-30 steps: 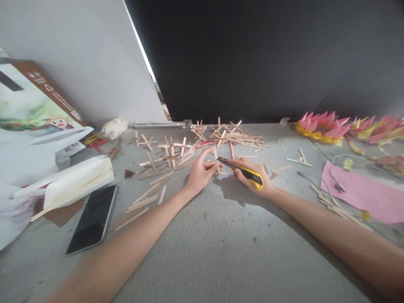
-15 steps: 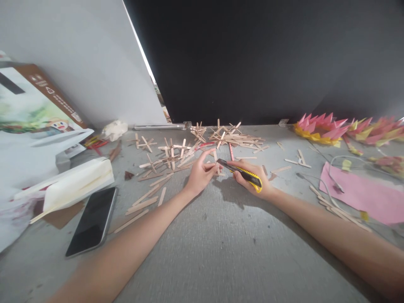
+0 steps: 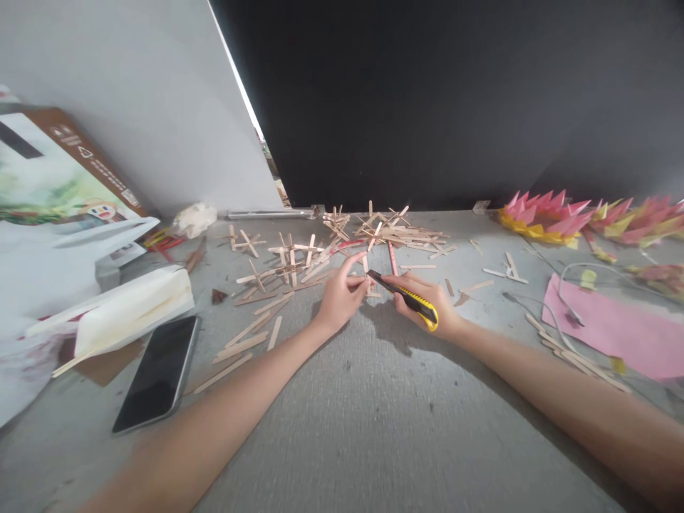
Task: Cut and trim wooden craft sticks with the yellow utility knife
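My right hand point(image 3: 430, 305) is wrapped around a yellow and black utility knife point(image 3: 406, 298), its tip pointing left. My left hand point(image 3: 339, 296) pinches a thin wooden craft stick point(image 3: 366, 271) that stands nearly upright, right at the knife's tip. Both hands rest on the grey table point(image 3: 368, 413), just in front of a heap of wooden sticks and glued crosses point(image 3: 342, 246).
A black phone point(image 3: 157, 370) lies at the left beside a white folded paper point(image 3: 128, 306) and a printed box point(image 3: 53, 185). Pink and yellow paper flowers point(image 3: 566, 214), a pink sheet point(image 3: 620, 328) and a thin cable point(image 3: 566, 306) lie at the right. A dark wall stands behind.
The right hand with the knife has shifted slightly left and tilted; the left hand holds its place on the stick.
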### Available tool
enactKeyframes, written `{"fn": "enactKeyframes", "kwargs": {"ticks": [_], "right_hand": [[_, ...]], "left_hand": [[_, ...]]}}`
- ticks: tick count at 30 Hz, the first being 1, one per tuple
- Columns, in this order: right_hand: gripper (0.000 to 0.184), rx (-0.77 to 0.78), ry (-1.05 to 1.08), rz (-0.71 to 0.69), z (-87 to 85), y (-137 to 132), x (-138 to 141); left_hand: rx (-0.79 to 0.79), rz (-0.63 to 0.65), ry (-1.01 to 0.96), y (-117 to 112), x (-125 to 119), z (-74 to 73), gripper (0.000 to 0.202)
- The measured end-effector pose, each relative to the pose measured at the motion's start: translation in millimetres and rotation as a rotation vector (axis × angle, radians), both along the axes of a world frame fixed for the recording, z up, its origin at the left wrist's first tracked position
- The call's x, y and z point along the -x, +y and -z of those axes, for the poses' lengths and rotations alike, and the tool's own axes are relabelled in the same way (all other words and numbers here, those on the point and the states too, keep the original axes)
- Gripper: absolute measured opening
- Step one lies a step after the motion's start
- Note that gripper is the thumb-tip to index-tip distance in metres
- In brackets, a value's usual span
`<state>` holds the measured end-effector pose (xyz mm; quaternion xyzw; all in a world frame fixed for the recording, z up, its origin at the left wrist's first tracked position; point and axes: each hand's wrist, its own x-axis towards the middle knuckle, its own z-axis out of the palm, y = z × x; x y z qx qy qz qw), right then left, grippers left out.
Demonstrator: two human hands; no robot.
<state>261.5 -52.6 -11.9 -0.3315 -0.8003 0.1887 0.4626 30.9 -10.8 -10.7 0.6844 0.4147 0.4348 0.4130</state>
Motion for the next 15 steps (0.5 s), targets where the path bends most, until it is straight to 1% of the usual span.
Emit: {"fn": "enactKeyframes", "kwargs": {"ticks": [4, 9, 15], "right_hand": [[0.037, 0.002, 0.001, -0.025, 0.4, -1.4, 2.1], [0.036, 0.020, 0.024, -0.029, -3.5, -1.3, 2.1], [0.038, 0.032, 0.000, -0.031, -2.4, -1.3, 2.1]], "left_hand": [[-0.063, -0.022, 0.065, -1.2, 0.0, 0.4, 0.061], [-0.082, -0.018, 0.098, -1.7, 0.2, -0.2, 0.058], [-0.113, -0.028, 0.148, -2.4, 1.3, -0.6, 0.056]]}}
